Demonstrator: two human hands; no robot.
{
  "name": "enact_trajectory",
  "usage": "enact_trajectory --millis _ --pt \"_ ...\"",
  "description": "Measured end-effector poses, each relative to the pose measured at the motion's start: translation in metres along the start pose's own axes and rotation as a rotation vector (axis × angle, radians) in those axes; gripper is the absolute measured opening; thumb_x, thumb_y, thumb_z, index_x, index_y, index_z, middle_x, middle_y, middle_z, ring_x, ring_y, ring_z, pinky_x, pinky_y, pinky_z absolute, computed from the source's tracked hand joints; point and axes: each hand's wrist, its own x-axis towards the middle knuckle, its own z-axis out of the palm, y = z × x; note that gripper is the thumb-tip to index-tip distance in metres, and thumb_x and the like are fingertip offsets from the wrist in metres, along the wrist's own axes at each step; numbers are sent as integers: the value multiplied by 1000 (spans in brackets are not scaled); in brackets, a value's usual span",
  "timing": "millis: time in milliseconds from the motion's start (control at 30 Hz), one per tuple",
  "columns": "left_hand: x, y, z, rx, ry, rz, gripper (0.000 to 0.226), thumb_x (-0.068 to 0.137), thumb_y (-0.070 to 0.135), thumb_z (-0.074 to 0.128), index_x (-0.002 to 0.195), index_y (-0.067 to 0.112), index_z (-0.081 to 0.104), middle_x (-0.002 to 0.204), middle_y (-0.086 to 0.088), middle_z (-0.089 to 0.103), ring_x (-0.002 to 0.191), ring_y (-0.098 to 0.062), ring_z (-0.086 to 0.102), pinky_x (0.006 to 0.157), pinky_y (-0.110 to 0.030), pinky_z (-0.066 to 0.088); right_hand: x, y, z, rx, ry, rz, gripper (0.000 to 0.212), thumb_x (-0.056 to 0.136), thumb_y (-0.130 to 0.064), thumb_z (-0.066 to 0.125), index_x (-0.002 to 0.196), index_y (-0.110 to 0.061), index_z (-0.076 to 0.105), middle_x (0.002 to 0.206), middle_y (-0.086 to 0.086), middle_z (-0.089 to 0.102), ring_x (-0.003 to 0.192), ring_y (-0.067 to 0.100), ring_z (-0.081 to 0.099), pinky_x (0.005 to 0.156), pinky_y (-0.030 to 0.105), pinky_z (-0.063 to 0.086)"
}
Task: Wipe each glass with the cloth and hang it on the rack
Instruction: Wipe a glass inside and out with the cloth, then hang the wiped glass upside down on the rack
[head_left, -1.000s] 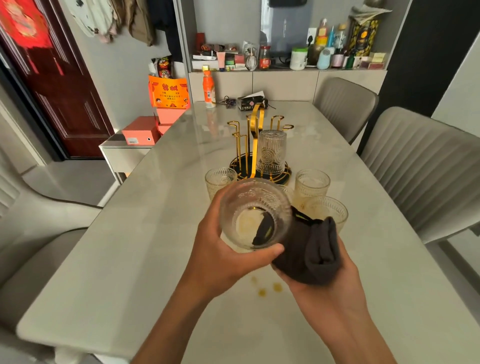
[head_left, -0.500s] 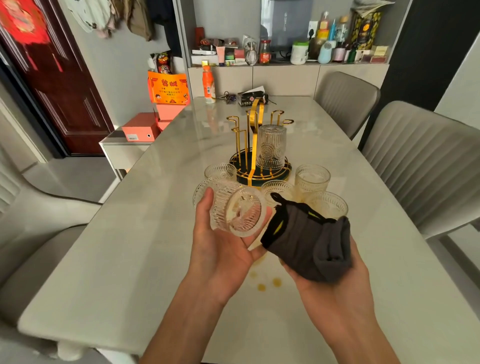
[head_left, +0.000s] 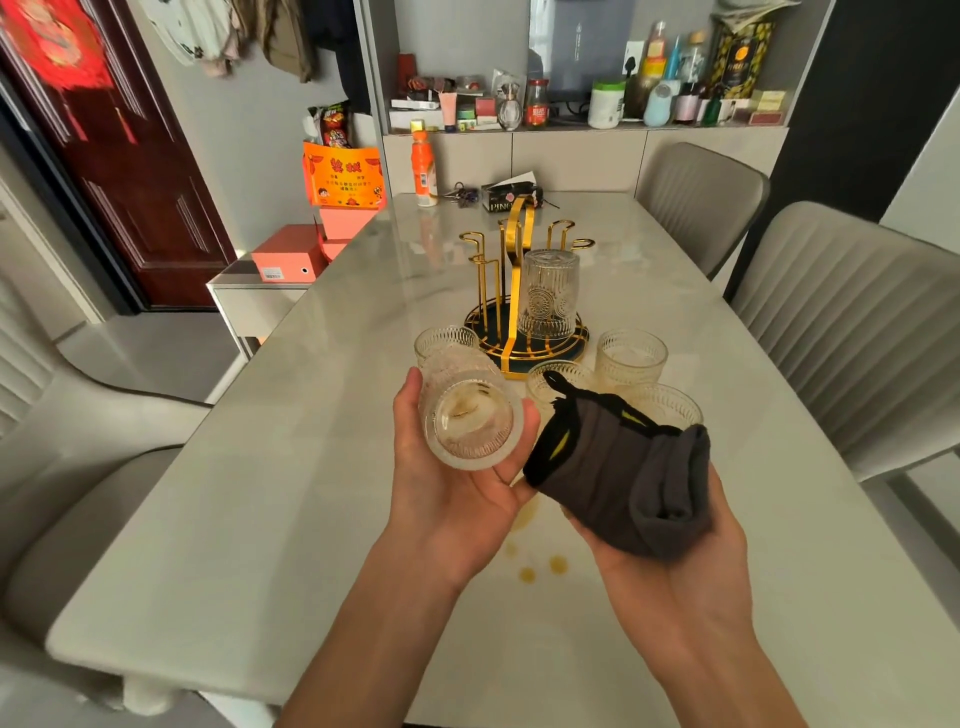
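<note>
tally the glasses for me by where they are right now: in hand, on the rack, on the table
In hand: 1, the ribbed clear glass gripped by the left hand
On the gold wire rack: 1, upside-down glass
On the pale marble table: 4 upright glasses
Total: 6

Four glasses (head_left: 631, 356) stand on the table (head_left: 311, 467) before the rack (head_left: 519, 291), which holds one glass (head_left: 549, 293).

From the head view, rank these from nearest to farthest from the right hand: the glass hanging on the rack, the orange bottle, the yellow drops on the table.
Measured from the right hand:
1. Yellow drops, on the table just left of the hand.
2. Hanging glass, upside down on the gold rack, mid-table ahead.
3. Orange bottle, at the table's far end, left.
</note>
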Motion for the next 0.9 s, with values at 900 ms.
enact_trajectory --millis 900 --pt "103 138 111 1458 234 703 62 62 45 93 103 20 54 106 1 66 89 -18 65 62 -27 50 42 -16 3 -30 -133 148 78 45 -48 92 116 -21 75 129 8 69 116 27 67 96 50 54"
